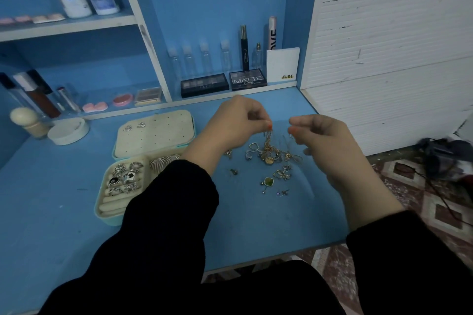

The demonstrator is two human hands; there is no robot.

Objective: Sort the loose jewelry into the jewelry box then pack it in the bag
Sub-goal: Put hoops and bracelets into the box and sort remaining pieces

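The loose jewelry (271,155) lies in a tangled gold and silver heap on the blue surface (64,199), to the right of the open jewelry box (107,210) and apart from it. A gold chain (268,137) rises out of the heap. The left hand (238,120) pinches its top end between thumb and fingertip, with the other fingers curled in. The right hand (320,133) hangs just beside it over the same heap, thumb and fingertip drawn close together. I cannot tell whether it holds a thin strand or nothing.

A green pendant (268,181) and a few small studs lie loose on the near side of the heap, also to the right of the box. One small stud (233,171) sits alone between the heap and the box.

Inside the box, silver rings (124,179) fill the padded rolls of its left compartment. Two ribbed shell earrings (163,161) sit in the compartment toward its right. Its lid (153,135) lies open behind the tray, and a pair of heart earrings (134,126) is pinned near the lid's left corner.

A round white pot (68,130) stands to the left of the lid. Two dark makeup palettes (204,84) lean on the ledge behind the box.
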